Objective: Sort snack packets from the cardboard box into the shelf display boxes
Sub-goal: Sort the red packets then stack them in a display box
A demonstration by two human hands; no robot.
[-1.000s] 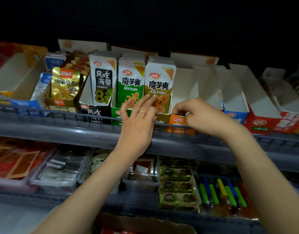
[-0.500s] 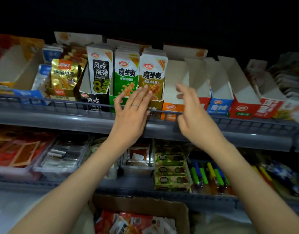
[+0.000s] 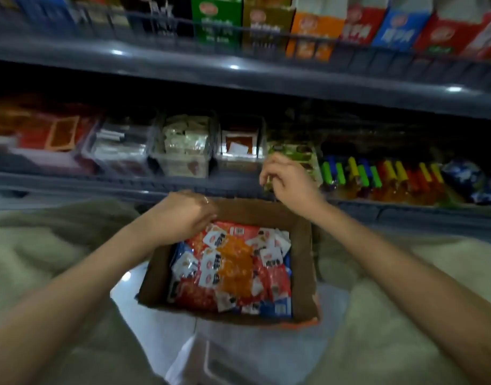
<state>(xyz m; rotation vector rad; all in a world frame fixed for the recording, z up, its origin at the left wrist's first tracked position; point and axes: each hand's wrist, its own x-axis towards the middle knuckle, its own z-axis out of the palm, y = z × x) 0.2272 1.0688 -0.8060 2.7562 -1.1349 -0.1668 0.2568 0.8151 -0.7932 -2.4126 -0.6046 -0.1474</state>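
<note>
A brown cardboard box (image 3: 304, 262) sits low in the middle, between my knees, full of mixed snack packets (image 3: 234, 269) in orange, red, white and blue. My left hand (image 3: 183, 215) reaches into its far left corner, fingertips down among the packets and hidden from view. My right hand (image 3: 290, 180) hovers above the box's far right corner, fingers loosely curled with nothing in them. The shelf display boxes line the top edge: green (image 3: 216, 22), gold (image 3: 266, 27), orange (image 3: 312, 36), red (image 3: 362, 25) and blue (image 3: 402, 30).
A grey shelf lip (image 3: 238, 70) runs below the display boxes. The lower shelf holds clear bins (image 3: 183, 154) of packets and a row of coloured tubes (image 3: 377, 176). Beige fleece fabric (image 3: 44, 245) lies on both sides of the box over pale floor tiles (image 3: 161, 329).
The view dropped from the upper shelf to the cardboard box. Both hands came down off the display boxes: the left into the packets, the right to above the box's far corner.
</note>
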